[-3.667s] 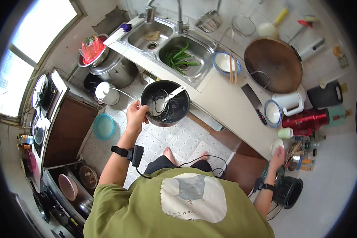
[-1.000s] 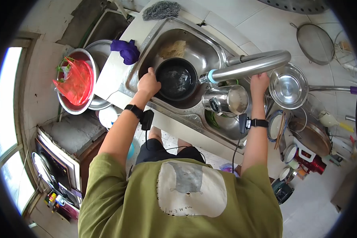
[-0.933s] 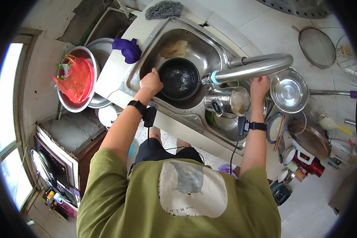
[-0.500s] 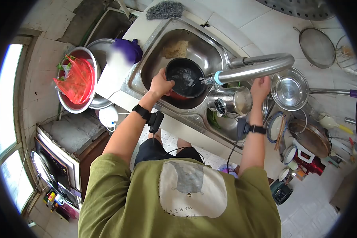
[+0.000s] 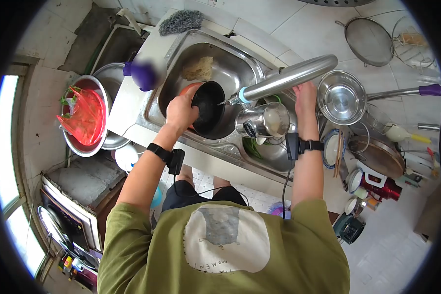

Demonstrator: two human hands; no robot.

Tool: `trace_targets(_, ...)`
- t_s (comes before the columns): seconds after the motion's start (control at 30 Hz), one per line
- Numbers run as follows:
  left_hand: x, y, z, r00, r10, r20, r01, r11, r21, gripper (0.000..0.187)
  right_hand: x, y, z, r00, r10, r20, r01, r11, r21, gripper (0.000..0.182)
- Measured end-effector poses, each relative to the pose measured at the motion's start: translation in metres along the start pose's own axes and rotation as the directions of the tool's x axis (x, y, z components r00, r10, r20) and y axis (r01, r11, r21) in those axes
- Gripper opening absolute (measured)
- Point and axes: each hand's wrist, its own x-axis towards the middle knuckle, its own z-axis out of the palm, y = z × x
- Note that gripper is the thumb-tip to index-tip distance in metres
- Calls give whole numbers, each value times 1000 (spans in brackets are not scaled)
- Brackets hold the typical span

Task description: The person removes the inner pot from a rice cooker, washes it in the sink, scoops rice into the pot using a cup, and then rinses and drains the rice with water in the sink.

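At upper centre, the left hand [image 5: 182,111] grips a tilted pot [image 5: 210,110] at its rim by the faucet [image 5: 294,76]; farther right, I can't tell whether the right hand [image 5: 306,95] holds anything.

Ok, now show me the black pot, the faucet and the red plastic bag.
Black pot [image 5: 210,113]: head view, on its dark inside wall.
Faucet [image 5: 290,77]: head view, about midway along its metal spout.
Red plastic bag [image 5: 87,117]: head view, around the middle of its visible surface.
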Motion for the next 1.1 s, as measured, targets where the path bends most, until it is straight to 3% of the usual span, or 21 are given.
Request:
trace_targets(0.13, 0, -1, -2, 999, -16, 31, 16, 1000, -5, 70, -35, -2, -6, 997, 64, -42, -68, 991, -117, 38)
trace_targets(0.17, -1, -3, -2, 1000, -3, 12, 3, 1000, -16, 70, -34, 0, -11, 914, -395, 91, 357, 679, -641, 41)
trace_targets(0.2, -1, -5, -1, 1000, -15, 8, 15, 1000, -16, 70, -35, 1, -13, 650, -622, 436, 550, -10, -835, 45)
trace_targets(0.23, -1, -6, 0, 1000, -5, -4, 5, 999, -35, 70, -36, 2, -14, 650, -619, 441, 557, -7, -830, 45)
trace_targets(0.3, 0, -5, -1, 1000, 6, -18, -7, 999, -46, 70, -40, 2, -12, 820, -377, 430, 368, -228, -901, 53)
trace_targets(0.43, -2, -8, -2, 999, -41, 7, 41, 995, -94, 69, -66, -22, -1, 730, -530, 432, 411, -165, -897, 50)
trace_targets(0.5, 0, -11, -2, 999, -46, -11, 44, 991, -127, 69, -92, -43, 8, 872, -393, 291, 421, 300, -856, 40)
trace_targets(0.53, 0, -12, 0, 999, -38, -39, 32, 989, -146, 68, -107, -55, 13, 870, -394, 296, 426, 299, -854, 40)
trace_targets(0.57, 0, -13, 0, 997, -31, -67, 20, 986, -166, 68, -123, -65, 19, 903, -196, 381, 405, 681, -610, 37)
trace_targets(0.6, 0, -13, -1, 997, -35, -70, 23, 986, -168, 68, -137, -69, 26, 852, -35, 523, 214, 934, -286, 38)
trace_targets(0.63, -1, -13, -2, 995, -40, -88, 22, 980, -199, 67, -149, -63, 36, 850, -34, 526, 215, 934, -286, 38)
trace_targets(0.7, -3, -14, -3, 993, -49, -110, 23, 973, -230, 65, -170, -50, 61, 900, -35, 436, 9, 998, 61, 49)
trace_targets(0.73, -3, -15, -2, 989, -44, -141, 10, 973, -230, 64, -175, -49, 75, 898, -35, 438, 9, 998, 61, 49)
trace_targets(0.77, -1, -15, -2, 983, -39, -178, -3, 973, -231, 63, -174, -53, 92, 869, -257, 422, 316, 946, -74, 52)
trace_targets(0.8, 1, -16, -1, 981, -44, -190, -1, 973, -231, 63, -170, -57, 107, 771, -462, 439, 585, 786, -201, 55)
trace_targets(0.83, 1, -17, -1, 976, -61, -211, 9, 971, -238, 63, -165, -59, 121, 794, -427, 433, 538, 825, -174, 51)
trace_targets(0.87, 0, -19, 0, 971, -74, -225, 18, 970, -242, 63, -149, -47, 132, 647, -654, 392, 761, 526, -379, 41)
trace_targets(0.97, 5, -20, -5, 958, -139, -250, 76, 966, -248, 64, -119, -46, 163, 663, -681, 310, 749, 608, -265, 28)
trace_targets(1.0, 7, -21, -8, 960, -132, -247, 71, 968, -242, 64, -104, -33, 165, 799, -511, 315, 562, 823, -90, 24)
trace_targets(1.07, 13, -25, -14, 958, -182, -221, 129, 964, -232, 65, -42, 47, 154, 838, -235, 493, 171, 970, 173, 26)
trace_targets(1.1, 15, -30, -12, 961, -164, -225, 107, 964, -243, 64, -11, 86, 149, 822, -88, 562, -60, 969, 239, 28)
